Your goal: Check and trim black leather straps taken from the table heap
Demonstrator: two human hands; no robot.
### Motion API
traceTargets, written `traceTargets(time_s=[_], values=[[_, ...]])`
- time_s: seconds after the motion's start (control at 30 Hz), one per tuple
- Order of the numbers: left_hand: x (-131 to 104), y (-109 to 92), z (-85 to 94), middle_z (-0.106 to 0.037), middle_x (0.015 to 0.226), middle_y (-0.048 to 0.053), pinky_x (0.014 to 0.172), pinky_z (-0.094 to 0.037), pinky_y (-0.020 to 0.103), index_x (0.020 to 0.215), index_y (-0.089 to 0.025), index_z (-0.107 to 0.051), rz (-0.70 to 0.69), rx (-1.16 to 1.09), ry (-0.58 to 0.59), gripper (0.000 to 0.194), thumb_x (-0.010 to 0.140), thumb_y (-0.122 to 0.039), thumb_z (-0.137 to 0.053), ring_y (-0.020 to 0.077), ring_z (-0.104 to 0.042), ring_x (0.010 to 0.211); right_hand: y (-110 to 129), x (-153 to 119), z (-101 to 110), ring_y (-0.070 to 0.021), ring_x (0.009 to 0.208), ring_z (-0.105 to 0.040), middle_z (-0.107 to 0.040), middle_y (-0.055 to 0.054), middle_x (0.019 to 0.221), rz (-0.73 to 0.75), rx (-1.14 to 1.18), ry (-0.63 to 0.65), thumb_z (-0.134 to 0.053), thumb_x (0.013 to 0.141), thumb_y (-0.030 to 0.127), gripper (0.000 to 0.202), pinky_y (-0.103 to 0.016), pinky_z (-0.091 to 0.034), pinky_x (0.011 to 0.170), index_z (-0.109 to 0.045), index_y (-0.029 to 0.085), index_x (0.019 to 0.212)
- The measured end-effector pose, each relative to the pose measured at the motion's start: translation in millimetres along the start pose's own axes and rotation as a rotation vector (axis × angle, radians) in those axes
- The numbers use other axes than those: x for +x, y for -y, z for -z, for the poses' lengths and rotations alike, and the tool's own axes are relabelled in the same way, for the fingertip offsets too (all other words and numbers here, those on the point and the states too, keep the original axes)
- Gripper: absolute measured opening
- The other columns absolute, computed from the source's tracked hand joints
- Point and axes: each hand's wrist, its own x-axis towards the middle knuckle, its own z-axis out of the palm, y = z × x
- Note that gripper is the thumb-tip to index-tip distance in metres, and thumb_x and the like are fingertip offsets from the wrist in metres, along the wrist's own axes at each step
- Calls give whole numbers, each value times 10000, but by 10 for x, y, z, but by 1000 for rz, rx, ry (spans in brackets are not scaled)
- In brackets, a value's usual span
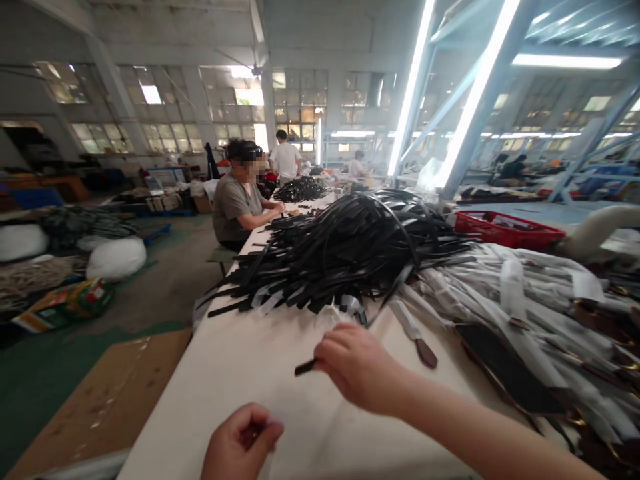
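Note:
My right hand [356, 365] is closed around a black strap [305, 367], whose short end sticks out to the left of the fingers. Lower down, my left hand [241, 441] has thumb and fingers pinched together; a faint translucent bit shows by the fingertips, too blurred to name. Beyond both hands lies a big heap of black straps [320, 247], some with clear plastic wrap at their near ends. A brown-tipped strap [425, 353] wrapped in white rests on the table just right of my right hand.
White-wrapped straps [480, 287] pile up along the right of the pale table [200, 400], near a dark flat pad [507, 367]. Behind them stands a red basket [510, 230]. A co-worker [237, 197] sits at the table's left edge. Cardboard [110, 393] lies at left.

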Motion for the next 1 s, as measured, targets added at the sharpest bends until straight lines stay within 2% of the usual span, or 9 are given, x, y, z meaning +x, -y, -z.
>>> traceTargets(time_s=[0.07,0.13,0.27,0.57,0.73,0.87,0.93,1.0], values=[[-3,-18,-55,-555,511,-39,529,-413,217,569,-185,-610,-19,30,-4,323,628,-430,-812,137,-517,524,239,-145,-11,-173,650,-597,-664,-32,728,15,-19,131,-468,997,278,244,-321,-370,660,-602,178,819],[-19,-38,-91,-553,520,-42,533,-416,213,570,-189,-606,-17,28,-5,269,638,-372,-791,139,-518,533,349,-204,-48,-176,645,-617,-683,-32,734,-46,-33,205,-487,989,266,228,-320,-353,632,-606,174,817],[-52,-36,-107,-550,528,-42,536,-420,218,571,-190,-601,-5,19,-4,248,645,-352,-774,147,-527,539,334,-190,-89,-181,687,-637,-710,-30,786,-118,9,241,-501,981,276,205,-309,-354,636,-617,180,842],[-89,5,-88,-554,520,-39,532,-400,227,597,-195,-610,-11,43,-27,212,678,-348,-732,148,-513,522,332,-173,-84,-182,698,-652,-724,-35,813,-77,-3,304,-490,990,296,229,-317,-353,637,-631,180,851],[-115,-56,-101,-583,594,-30,583,-408,229,625,-212,-639,-82,143,64,120,711,-289,-673,160,-536,596,339,-183,-92,-201,675,-672,-718,-46,775,88,-107,404,-505,969,264,206,-332,-296,531,-627,175,828],[-137,-83,-127,-616,643,-12,644,-402,248,633,-227,-664,-196,319,263,153,764,-257,-590,173,-566,653,382,-180,-115,-211,686,-687,-725,-40,782,223,-134,541,-604,859,169,44,-322,-266,483,-637,174,830],[-148,-82,-122,-622,652,-7,657,-402,253,635,-229,-655,-206,359,305,187,793,-271,-565,178,-578,667,376,-164,-117,-212,682,-691,-734,-47,795,197,-119,578,-612,863,196,51,-315,-271,482,-651,169,844],[-159,-80,-97,-627,667,-7,666,-407,252,670,-232,-660,-196,378,278,197,820,-311,-560,181,-589,685,341,-143,-97,-213,692,-693,-744,-59,809,111,-68,587,-582,915,292,163,-303,-293,501,-672,169,857]])
